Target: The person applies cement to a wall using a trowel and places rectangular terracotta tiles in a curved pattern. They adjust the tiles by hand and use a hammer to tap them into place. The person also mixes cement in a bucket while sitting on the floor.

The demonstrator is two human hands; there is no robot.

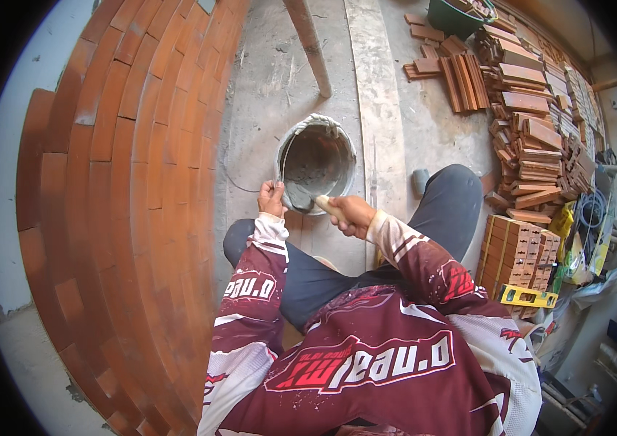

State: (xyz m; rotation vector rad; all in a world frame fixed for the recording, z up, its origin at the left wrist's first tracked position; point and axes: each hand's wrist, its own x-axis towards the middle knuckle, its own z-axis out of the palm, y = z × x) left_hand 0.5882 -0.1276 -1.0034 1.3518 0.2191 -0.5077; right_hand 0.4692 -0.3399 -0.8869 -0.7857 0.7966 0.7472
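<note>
Between my knees stands a bucket (353, 171) with grey mortar (301, 195) inside and dried mortar crusted on its rim. My left hand (272, 198) grips the bucket's near left rim, fingers closed over the edge. In my right hand (354, 215) is the pale handle (331, 208) of a trowel, held at the near right rim. The trowel's blade dips into the bucket and is mostly hidden against the mortar.
A wall of orange bricks (123, 182) runs along my left. A pole (308, 47) stands beyond the bucket, beside a long board (381, 109). On the right are stacked brick tiles (534, 134), a strapped brick pack (508, 251), a yellow spirit level (528, 297) and a green tub (454, 18).
</note>
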